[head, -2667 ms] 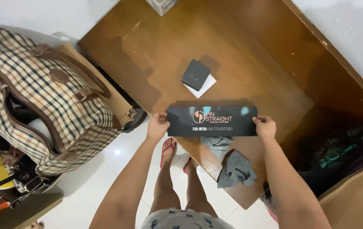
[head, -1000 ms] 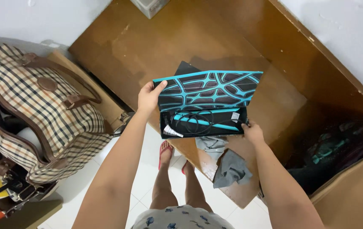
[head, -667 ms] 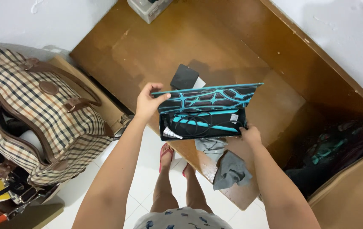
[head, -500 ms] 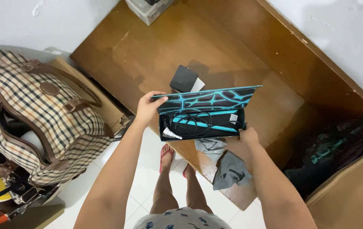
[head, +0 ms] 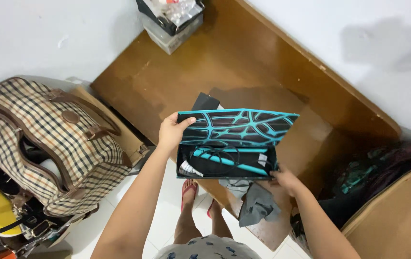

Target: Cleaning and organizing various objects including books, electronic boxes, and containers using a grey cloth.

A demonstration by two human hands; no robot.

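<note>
I hold a long black box over the near edge of a brown wooden table. Its lid stands open, patterned inside with black and turquoise webbing. My left hand grips the lid's left end. My right hand supports the box's lower right corner. Inside lies a turquoise and black hair straightener with its coiled black cord and a white tag.
A small black box on white paper peeks out behind the lid. Grey cloths lie on the table's near corner. A checked travel bag stands open at left. A container of items sits at the table's far end. Dark patterned fabric lies at right.
The box was shut and held flat at both ends; its lid is now lifted open by my left hand. My view has tilted, so the table's far end shows more.
</note>
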